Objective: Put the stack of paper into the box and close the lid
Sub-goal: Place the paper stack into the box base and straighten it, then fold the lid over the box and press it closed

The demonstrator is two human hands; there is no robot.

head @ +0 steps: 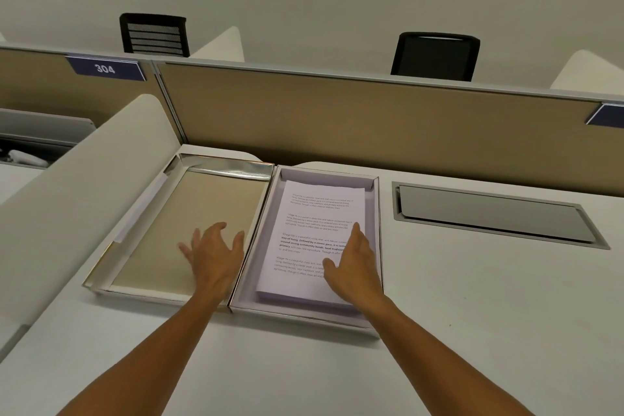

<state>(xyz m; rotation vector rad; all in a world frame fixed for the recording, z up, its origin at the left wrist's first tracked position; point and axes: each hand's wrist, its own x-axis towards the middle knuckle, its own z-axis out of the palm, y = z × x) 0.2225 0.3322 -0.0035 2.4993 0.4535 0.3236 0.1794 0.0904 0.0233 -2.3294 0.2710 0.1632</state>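
Head view: stack of paper (315, 240) sits in box (373, 246); your right hand (354, 263) flat on it, left hand (214, 257) spread over lid (189, 233). Closing the lid carelessly could catch sheets.

Office: desk partitions (337, 118) (numbered 304), mesh chairs (153, 34).

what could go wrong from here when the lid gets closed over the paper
1. The right hand lies on the stack of paper inside the box; if the lid swings over before it pulls out, fingers may get pinched.
2. The stack sits slightly askew in the tray, so a corner could catch under the lid rim and crease.
3. The left hand is spread open over the lid, not gripping an edge, so the lid could slip when lifted.
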